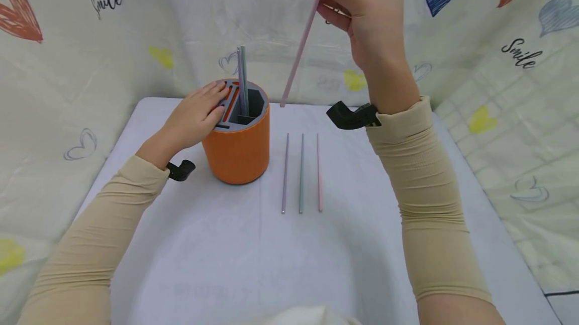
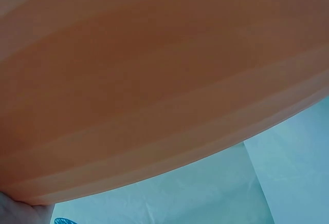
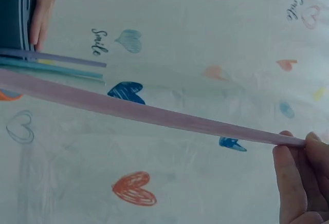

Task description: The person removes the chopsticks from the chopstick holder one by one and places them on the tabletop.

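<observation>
My right hand (image 1: 366,16) pinches a pink straw (image 1: 300,51) near its top end, between thumb and fingers, high above the table. The straw slants down, its lower end to the right of the orange organizer cup (image 1: 237,156). Across the left part of the cup's grey divided top lies my left hand (image 1: 194,114), fingers extended. A few purple and blue straws (image 1: 243,79) stand upright in a compartment there. In the right wrist view the pink straw (image 3: 154,116) runs across to the pinching fingertips (image 3: 288,175). The cup's orange wall (image 2: 164,80) fills most of the left wrist view.
On the white table (image 1: 226,259), right of the cup, lie a purple straw (image 1: 285,174), a blue straw (image 1: 301,174) and a pink straw (image 1: 319,174), side by side. Behind hangs a pale cloth (image 1: 212,23) printed with hearts.
</observation>
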{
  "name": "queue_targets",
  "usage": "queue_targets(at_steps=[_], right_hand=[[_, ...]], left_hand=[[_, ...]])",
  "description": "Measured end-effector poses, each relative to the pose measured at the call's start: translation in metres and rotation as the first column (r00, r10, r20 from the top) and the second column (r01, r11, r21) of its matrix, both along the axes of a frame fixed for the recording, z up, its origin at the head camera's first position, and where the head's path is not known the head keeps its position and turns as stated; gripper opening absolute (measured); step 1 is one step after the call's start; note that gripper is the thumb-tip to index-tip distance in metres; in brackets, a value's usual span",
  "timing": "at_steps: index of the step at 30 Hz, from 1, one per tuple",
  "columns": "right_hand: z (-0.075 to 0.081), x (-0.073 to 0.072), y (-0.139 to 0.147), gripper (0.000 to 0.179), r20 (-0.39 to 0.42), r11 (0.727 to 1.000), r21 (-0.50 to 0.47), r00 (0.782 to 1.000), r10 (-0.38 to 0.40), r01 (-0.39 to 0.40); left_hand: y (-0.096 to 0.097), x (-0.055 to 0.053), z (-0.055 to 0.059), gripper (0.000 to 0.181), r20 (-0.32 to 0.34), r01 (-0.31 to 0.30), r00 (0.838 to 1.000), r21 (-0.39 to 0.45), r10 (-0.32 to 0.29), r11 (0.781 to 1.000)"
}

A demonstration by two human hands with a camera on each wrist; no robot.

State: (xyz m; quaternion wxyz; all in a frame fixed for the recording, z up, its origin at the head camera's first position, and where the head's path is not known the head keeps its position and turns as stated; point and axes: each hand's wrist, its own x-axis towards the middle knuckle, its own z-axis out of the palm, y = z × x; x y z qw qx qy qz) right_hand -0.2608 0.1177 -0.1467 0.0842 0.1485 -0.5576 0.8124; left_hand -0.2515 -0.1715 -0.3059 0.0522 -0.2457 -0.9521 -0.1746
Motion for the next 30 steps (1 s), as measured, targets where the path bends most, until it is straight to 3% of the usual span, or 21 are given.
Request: queue_targets(at_steps=[4, 8, 15, 23, 30], right_hand=[[-0.005, -0.002, 0.021, 0.025, 0.037, 1.000, 0.013, 0.999, -0.015, 0.015], [-0.025, -0.013, 0.040, 0.029, 0.141, 1.000, 0.017, 0.990, -0.016, 0.014], [-0.068, -0.028, 0.060, 0.030, 0.348, 0.990, 0.142, 0.937, -0.038, -0.013], [-0.110, -0.027, 0.083, 0.022, 0.446, 0.983, 0.179, 0.894, -0.039, -0.047], [-0.142, -0.035, 0.102, 0.016, 0.511, 0.972, 0.230, 0.855, -0.085, -0.041]], left_hand=[[0.000, -0.002, 0.000, 0.052, -0.008, 0.003, 1.000, 0.006, -0.003, 1.000], [0.001, -0.003, -0.006, 0.053, -0.005, 0.012, 1.000, 0.016, -0.012, 1.000], [0.000, 0.002, -0.010, 0.052, 0.009, -0.009, 1.000, 0.029, 0.008, 1.000], [0.004, 0.001, -0.008, 0.052, 0.003, -0.005, 1.000, 0.033, 0.005, 0.999], [0.004, 0.002, -0.002, 0.052, -0.019, -0.007, 1.000, 0.047, 0.007, 0.999]])
